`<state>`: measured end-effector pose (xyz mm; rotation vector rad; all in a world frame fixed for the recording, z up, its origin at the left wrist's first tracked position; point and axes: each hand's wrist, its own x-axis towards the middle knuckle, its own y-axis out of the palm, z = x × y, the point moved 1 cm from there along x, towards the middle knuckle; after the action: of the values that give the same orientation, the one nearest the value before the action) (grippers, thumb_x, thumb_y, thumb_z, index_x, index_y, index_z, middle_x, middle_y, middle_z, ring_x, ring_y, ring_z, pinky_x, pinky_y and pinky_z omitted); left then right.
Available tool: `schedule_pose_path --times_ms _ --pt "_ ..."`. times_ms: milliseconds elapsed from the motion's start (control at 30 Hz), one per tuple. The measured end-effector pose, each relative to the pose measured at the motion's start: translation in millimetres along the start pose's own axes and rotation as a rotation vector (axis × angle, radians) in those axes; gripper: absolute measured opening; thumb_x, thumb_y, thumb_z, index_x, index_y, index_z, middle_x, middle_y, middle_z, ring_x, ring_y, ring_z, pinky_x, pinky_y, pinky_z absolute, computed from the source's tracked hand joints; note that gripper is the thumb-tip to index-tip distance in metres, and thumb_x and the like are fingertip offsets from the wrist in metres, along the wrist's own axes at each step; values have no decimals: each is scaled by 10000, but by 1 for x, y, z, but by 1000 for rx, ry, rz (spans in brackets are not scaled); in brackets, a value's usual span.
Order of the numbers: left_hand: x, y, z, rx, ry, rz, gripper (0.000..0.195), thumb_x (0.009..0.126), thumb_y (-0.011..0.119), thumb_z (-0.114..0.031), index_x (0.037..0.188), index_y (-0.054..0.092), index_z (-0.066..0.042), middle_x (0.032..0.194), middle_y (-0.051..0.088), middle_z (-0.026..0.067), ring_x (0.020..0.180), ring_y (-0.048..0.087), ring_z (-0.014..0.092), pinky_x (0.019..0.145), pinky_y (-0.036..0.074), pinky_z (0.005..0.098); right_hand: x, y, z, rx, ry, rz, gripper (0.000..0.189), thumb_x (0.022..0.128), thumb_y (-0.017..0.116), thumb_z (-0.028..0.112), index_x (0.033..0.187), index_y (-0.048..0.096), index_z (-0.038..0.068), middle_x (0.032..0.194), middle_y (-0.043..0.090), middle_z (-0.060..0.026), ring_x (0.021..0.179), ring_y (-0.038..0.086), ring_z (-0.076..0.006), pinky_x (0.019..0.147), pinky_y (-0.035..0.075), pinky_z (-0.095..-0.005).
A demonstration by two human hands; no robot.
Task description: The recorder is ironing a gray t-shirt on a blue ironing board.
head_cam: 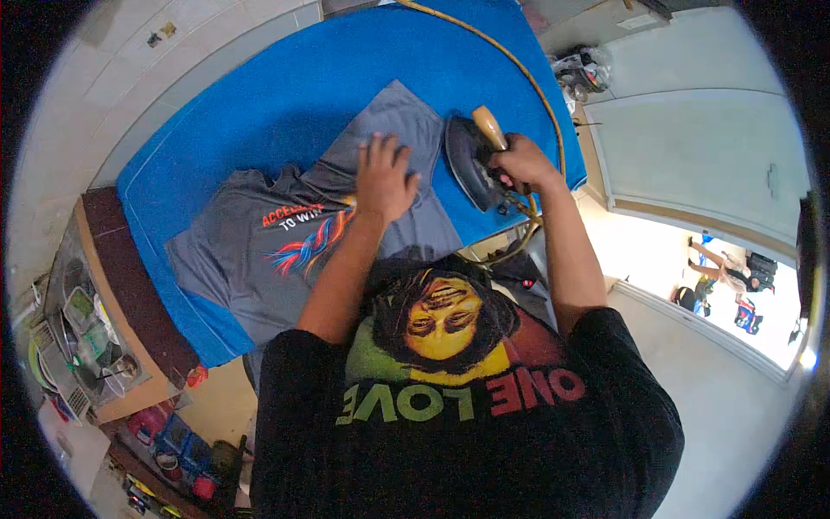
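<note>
A grey printed T-shirt [240,227] lies spread over a blue cloth [311,71] that covers the table. My left hand [384,178] rests on the shirt with its fingers apart and nothing in them. My right hand [526,162] grips the wooden handle of a clothes iron [468,159]. The dark iron is just right of the shirt, over the blue cloth; whether its soleplate touches the cloth I cannot tell. From the iron's rear a tan fabric-covered cord [541,97] loops around the right side of the table. Part of the shirt's front is hidden by my left forearm.
A wooden-edged counter [139,383] with containers and a dish rack [45,340] stands at the left. Blue and pink items [178,441] sit below it. Tiled wall [130,71] borders the table's far left. At the right are a white door panel [694,149] and a bright doorway with a person [729,266] beyond.
</note>
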<state>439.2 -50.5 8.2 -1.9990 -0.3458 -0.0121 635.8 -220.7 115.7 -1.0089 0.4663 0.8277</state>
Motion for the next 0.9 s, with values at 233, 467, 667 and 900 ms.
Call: schedule_pose_path --times_ms 233,467,667,900 --pt "-27 -12 74 331 -248 -138 517 947 512 -293 1383 510 -15 1492 437 163 1423 329 386 1188 172 556 -1 83 83 -403 -204 -113 450 719 633 241 1067 683 -41 1070 681 -274 1022 674 -384 884 541 -455" --pt "-42 -4 82 320 -265 -68 597 973 453 -331 1471 398 -8 1572 334 141 1466 254 372 1206 113 548 14 107 99 -363 -139 -153 443 766 627 211 1121 636 -53 1159 656 -261 1068 645 -415 924 525 -455" --pt "-40 -8 83 264 -279 -65 639 958 483 -343 1492 363 -14 1588 295 140 1486 203 354 1209 92 556 67 65 84 -462 -110 -333 419 787 590 230 1088 677 -48 1118 675 -258 1042 666 -399 909 544 -461" --pt "-41 -13 82 238 -318 -39 656 946 500 -341 1493 357 -8 1591 287 141 1491 195 346 1208 99 558 74 63 80 -531 -151 -281 482 776 623 273 1131 657 -51 1158 655 -272 1078 652 -389 950 523 -464"
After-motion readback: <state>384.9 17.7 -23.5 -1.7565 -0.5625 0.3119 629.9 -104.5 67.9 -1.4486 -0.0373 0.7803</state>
